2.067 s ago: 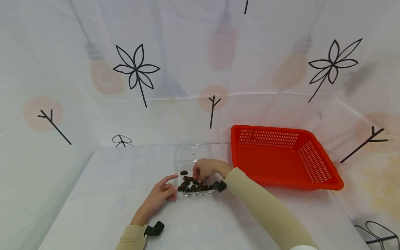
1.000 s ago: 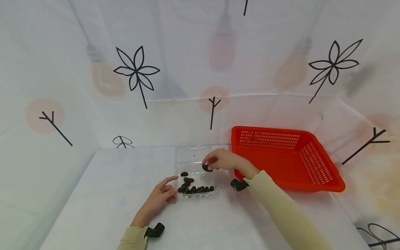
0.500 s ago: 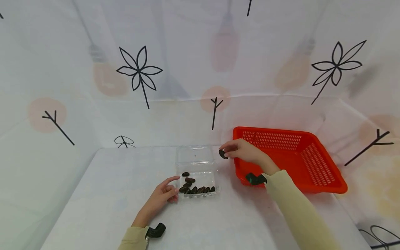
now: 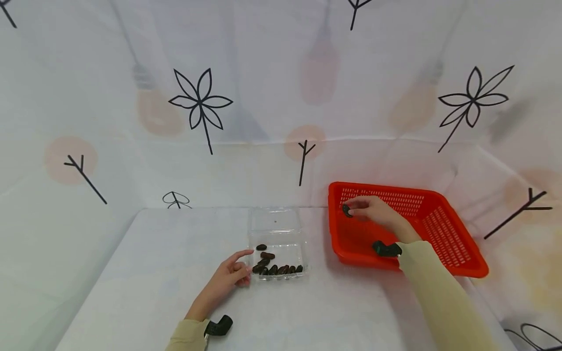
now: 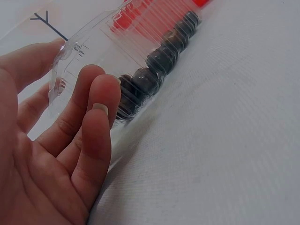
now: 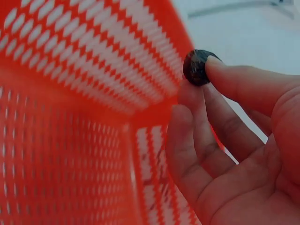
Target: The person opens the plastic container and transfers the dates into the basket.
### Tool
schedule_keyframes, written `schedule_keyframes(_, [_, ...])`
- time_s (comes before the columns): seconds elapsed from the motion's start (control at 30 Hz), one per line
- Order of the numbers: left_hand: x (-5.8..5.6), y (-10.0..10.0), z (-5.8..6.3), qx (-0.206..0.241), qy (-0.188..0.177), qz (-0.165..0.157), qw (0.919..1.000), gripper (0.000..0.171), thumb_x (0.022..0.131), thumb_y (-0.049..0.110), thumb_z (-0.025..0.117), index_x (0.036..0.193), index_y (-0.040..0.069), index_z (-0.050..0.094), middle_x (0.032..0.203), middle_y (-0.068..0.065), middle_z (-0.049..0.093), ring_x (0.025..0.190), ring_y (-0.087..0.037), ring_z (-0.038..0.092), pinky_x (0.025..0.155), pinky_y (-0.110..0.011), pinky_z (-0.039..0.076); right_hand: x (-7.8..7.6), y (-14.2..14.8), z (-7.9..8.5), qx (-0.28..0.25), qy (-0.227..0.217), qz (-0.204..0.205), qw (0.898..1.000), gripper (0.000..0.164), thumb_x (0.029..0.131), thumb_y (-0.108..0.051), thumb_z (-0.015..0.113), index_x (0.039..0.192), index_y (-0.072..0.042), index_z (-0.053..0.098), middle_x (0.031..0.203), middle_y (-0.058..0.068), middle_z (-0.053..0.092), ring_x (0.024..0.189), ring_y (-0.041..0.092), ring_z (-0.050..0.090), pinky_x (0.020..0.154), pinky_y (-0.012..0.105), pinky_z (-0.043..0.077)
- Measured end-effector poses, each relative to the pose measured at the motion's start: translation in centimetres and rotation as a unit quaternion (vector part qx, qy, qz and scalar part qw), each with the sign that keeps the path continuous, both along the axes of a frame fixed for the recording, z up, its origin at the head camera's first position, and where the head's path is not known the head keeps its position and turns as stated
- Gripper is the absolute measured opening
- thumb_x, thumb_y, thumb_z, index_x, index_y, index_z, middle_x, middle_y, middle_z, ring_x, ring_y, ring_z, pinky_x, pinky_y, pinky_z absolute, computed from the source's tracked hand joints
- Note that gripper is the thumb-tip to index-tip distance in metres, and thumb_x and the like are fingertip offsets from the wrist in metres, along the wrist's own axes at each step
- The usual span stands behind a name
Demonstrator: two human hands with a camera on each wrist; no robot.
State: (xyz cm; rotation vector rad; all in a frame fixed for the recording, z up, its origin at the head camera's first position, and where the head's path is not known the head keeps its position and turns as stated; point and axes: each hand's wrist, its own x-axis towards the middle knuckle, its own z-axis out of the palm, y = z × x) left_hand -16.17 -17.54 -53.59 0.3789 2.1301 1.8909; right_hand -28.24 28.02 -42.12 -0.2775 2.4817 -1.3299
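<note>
My right hand (image 4: 378, 213) pinches a dark, glossy, date-like oval piece (image 6: 197, 67) between thumb and fingertips. It is over the left part of the red plastic basket (image 4: 445, 239), whose slotted walls fill much of the right wrist view. At the left side of an open clear plastic box (image 4: 287, 251), my left hand (image 4: 228, 273) rests its relaxed fingers, the index finger stretched along the box's edge. Several more dark oval pieces (image 4: 273, 270) lie in the box, a row of them along its near wall and a few at its left.
The box's clear lid (image 4: 275, 220) is folded back toward the rear wall. A white cloth covers the table (image 4: 167, 273), and a printed cloth backdrop (image 4: 259, 161) rises behind and at both sides. Black devices (image 4: 219, 325) are strapped at both wrists.
My right hand has picked one dark oval piece from the box and carried it up and right, over the red basket. My left hand has stayed at the box's left side.
</note>
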Motion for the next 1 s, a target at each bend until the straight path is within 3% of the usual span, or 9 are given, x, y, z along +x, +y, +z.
schedule_keyframes(0.37, [0.0,-0.1,-0.1,0.011,0.003,-0.011,0.9999,0.054,0.099,0.013,0.063,0.148,0.003,0.042,0.082,-0.012,0.065,0.071,-0.015,0.062,0.065,-0.027,0.051,-0.5,3.2,-2.4,-0.028,-0.034,-0.051,0.998,0.048,0.1,-0.021,0.063,0.141,0.0,0.052,0.129,0.02,0.057,0.111,0.031,0.059,0.095,0.043,0.05])
schedule_keyframes(0.7, [0.1,0.2,-0.1,0.02,0.003,-0.013,0.9997,0.053,0.1,0.014,0.062,0.148,0.003,0.042,0.081,-0.007,0.065,0.07,-0.014,0.061,0.064,-0.026,0.051,-0.6,3.7,-2.6,-0.011,-0.051,-0.05,0.997,0.049,0.101,-0.022,0.061,0.142,0.002,0.051,0.134,0.022,0.058,0.116,0.034,0.057,0.101,0.049,0.045])
schedule_keyframes(1.0, [0.2,0.3,0.1,0.011,-0.003,-0.004,0.9999,0.053,0.099,0.014,0.063,0.147,0.004,0.043,0.08,-0.008,0.064,0.07,-0.015,0.061,0.065,-0.027,0.051,-0.9,3.9,-2.2,-0.009,-0.035,-0.044,0.998,0.05,0.1,-0.025,0.062,0.142,-0.001,0.052,0.136,0.021,0.057,0.119,0.035,0.056,0.101,0.05,0.045])
